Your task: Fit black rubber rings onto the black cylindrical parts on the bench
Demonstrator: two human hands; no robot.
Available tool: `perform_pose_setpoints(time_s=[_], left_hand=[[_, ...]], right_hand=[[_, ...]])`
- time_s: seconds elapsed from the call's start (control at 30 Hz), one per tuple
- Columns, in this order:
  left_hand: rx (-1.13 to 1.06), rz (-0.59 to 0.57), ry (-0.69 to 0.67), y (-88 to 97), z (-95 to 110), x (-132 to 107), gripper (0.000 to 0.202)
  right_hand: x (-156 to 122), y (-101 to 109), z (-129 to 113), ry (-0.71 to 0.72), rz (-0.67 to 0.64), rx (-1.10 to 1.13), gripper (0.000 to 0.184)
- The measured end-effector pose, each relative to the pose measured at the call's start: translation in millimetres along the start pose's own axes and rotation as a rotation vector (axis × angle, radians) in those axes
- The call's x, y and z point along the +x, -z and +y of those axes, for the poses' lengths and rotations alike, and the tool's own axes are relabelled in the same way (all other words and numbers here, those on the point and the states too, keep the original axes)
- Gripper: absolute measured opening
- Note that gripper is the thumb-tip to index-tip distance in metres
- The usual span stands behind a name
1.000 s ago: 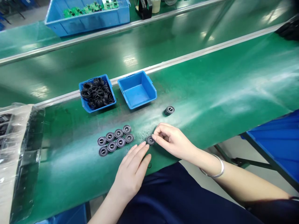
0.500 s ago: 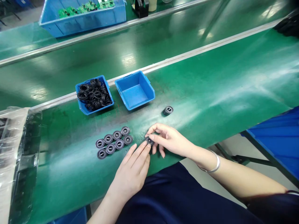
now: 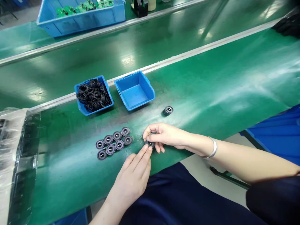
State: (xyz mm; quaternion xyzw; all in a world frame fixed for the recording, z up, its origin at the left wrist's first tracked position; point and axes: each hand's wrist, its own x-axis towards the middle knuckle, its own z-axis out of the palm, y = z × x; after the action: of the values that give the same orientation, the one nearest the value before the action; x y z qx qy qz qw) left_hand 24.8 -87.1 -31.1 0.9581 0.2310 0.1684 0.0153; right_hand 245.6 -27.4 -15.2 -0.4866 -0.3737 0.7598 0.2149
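Note:
A small black round part (image 3: 150, 144) with a pale mark in its middle sits on the green mat, partly hidden by fingers. My left hand (image 3: 134, 175) presses its outstretched fingertips together on the near side of this part. From the far side my right hand (image 3: 161, 136) curls around it, thumb and index finger pinched at its upper left edge; whether something thin is also between them cannot be made out. To the left, several similar black round parts (image 3: 111, 149) stand in two rows. One taller black cylindrical part (image 3: 168, 110) stands alone beyond my right hand.
Behind the rows is a blue bin (image 3: 82, 107) full of coiled black wires (image 3: 95, 95). Beside it stands a second blue bin (image 3: 136, 93). Clear plastic trays (image 3: 25, 165) lie at left. A larger blue crate (image 3: 86, 23) with green circuit boards stands across the rail.
My right hand has shifted slightly left, and its thumb and index finger have drawn closer together over the part. My left hand stays nearly where it was.

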Motion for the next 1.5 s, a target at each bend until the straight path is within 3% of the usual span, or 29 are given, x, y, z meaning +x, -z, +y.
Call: perform_pose_setpoints(time_s=[0.33,0.43,0.53,0.9,1.17,1.5], left_hand=[[0.014,0.038,0.050,-5.0,9.2,-4.1,0.032],[0.004,0.001,0.072,-5.5,10.7,-4.5,0.032],[-0.020,-0.044,0.052,-4.9,9.5,-3.5,0.031],[0.004,-0.034,0.052,-8.8,9.3,-3.0,0.029],[-0.015,-0.022,0.075,-9.4,9.2,-3.5,0.031],[-0.065,0.069,0.135,-16.3,12.1,-6.0,0.029]], right_hand=[[-20.1,-16.9,45.8,0.231,0.134,0.279,0.027],[-23.5,-20.4,51.9,0.262,0.142,0.302,0.030],[-23.2,-17.8,49.7,0.250,0.105,0.346,0.030],[-11.7,-12.4,27.7,0.064,-0.030,0.313,0.024],[-19.7,-10.9,45.5,0.215,-0.081,0.457,0.034],[-19.7,-9.4,38.4,0.157,-0.128,0.465,0.033]])
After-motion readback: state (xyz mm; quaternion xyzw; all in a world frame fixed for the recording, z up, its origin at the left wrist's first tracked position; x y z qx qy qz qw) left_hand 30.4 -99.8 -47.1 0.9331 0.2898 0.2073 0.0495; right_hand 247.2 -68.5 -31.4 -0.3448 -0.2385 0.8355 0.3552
